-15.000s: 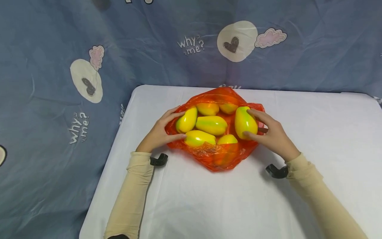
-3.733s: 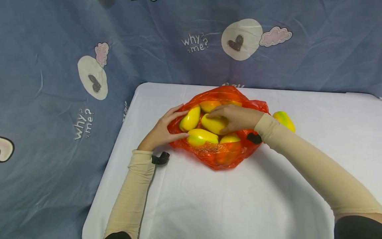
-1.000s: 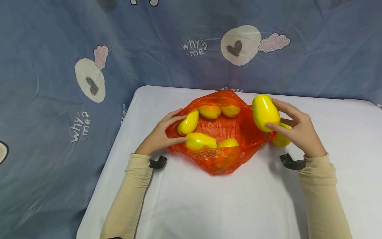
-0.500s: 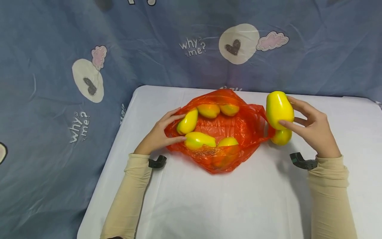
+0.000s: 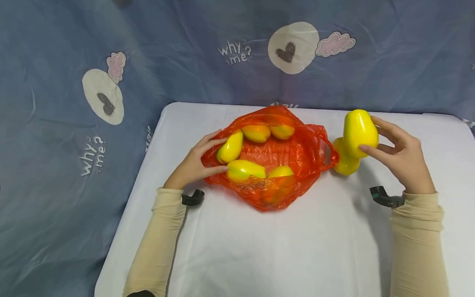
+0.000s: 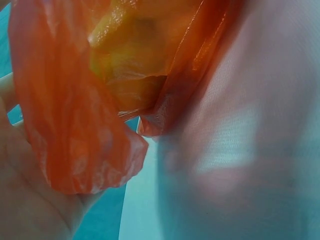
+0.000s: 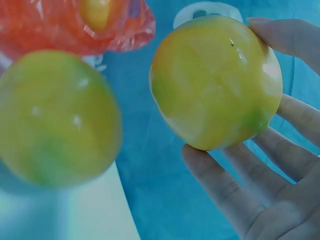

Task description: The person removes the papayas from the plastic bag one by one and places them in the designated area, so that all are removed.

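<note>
My right hand (image 5: 402, 154) holds a glossy yellow fruit (image 5: 360, 133) between thumb and fingers, above the table's right side; it is smooth, tapered and mango- or papaya-like. In the right wrist view the fingers grip the held fruit (image 7: 215, 82) at its side. A similar fruit (image 5: 346, 163) lies on the table, partly hidden behind the held one. My left hand (image 5: 193, 163) holds the left rim of a red plastic bag (image 5: 274, 154), thumb and fingers spread along its opening. Several more yellow fruits (image 5: 246, 170) lie inside the bag. In the left wrist view, red plastic drapes over the palm.
The bag's right handle loop (image 5: 330, 154) touches the fruit lying on the table. A white-covered table (image 5: 282, 251) bears everything. Behind and to the left hangs a blue printed cloth (image 5: 178, 53).
The right hand took one fruit out to the table's right, reached back in, and lifted out the middle fruit, carrying it rightward. Now that fruit is farther from the bag. The left hand stays put.
</note>
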